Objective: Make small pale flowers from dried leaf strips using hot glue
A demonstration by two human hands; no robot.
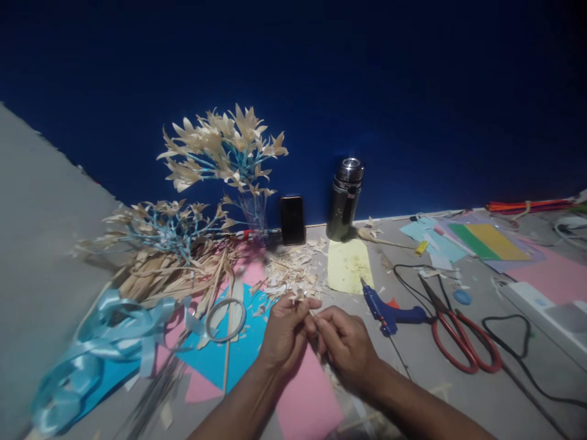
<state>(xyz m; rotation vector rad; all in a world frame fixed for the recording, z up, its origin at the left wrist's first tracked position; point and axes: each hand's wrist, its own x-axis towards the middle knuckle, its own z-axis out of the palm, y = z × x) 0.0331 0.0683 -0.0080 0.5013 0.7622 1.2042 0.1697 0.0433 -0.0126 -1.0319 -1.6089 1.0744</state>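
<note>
My left hand (pixel 287 330) is closed, its thumb and fingers pinching a small pale husk flower (pixel 300 296) near the middle of the table. Right beside it, my right hand (pixel 343 342) is closed too, with its fingertips on the thin stem just below the flower. Both hands nearly touch, over pink paper (pixel 309 397). Pale husk scraps (pixel 296 269) are scattered just beyond them. A blue glue gun (pixel 389 311) lies to the right of my right hand, and a ribbon roll ring (pixel 225 319) rests on blue paper (pixel 252 342) to the left.
Red-handled scissors (pixel 465 342) and a white power strip (pixel 550 311) lie at right. A thermos (pixel 343 198), a phone (pixel 292 220) and husk flowers in a vase (pixel 254 214) stand by the wall. Light blue ribbon (pixel 110 336) and wires (pixel 158 391) lie at left.
</note>
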